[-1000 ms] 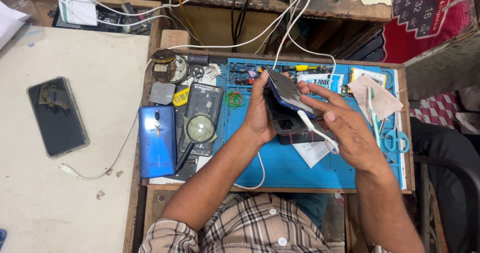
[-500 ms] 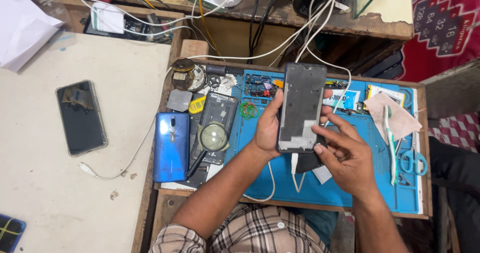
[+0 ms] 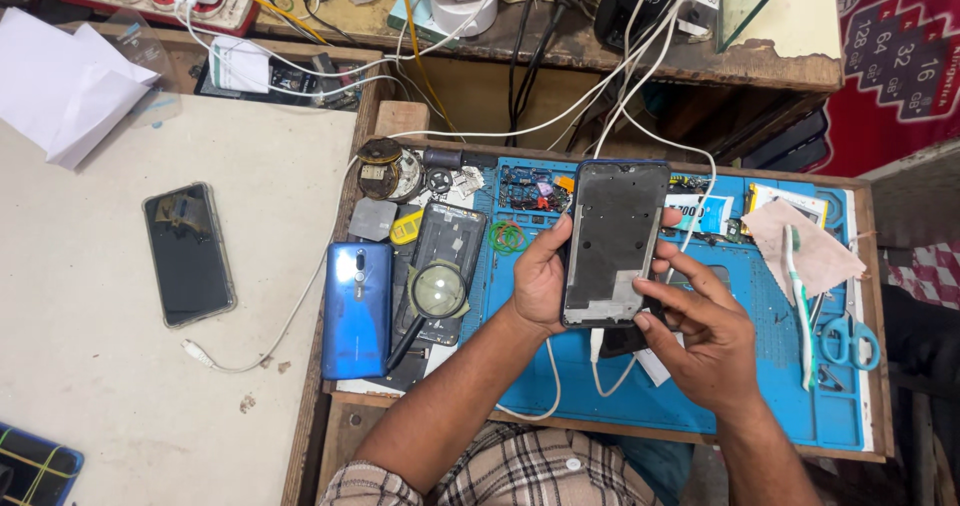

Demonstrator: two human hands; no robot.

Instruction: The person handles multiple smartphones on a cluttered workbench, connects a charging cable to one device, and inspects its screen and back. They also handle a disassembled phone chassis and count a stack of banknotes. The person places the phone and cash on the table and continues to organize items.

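Observation:
My left hand (image 3: 538,278) grips the left edge of an opened phone frame (image 3: 612,238), a dark grey rectangular body held upright above the blue work mat (image 3: 770,366). My right hand (image 3: 700,331) touches the frame's lower right corner, fingers spread around it. A white cable (image 3: 552,386) hangs from below the frame and loops down over the mat. Another dark part is partly hidden under the frame.
A blue phone back (image 3: 358,309), a magnifying glass (image 3: 438,290) on a dark phone shell, green rubber bands (image 3: 507,236), a pink cloth (image 3: 808,249), a toothbrush (image 3: 800,306) and scissors (image 3: 848,341) lie on the bench. A black phone (image 3: 188,253) rests on the white table at left.
The phone frame went from tilted flat over the mat to upright, its inner side facing me. My right hand slid down to its lower corner. The view moved closer.

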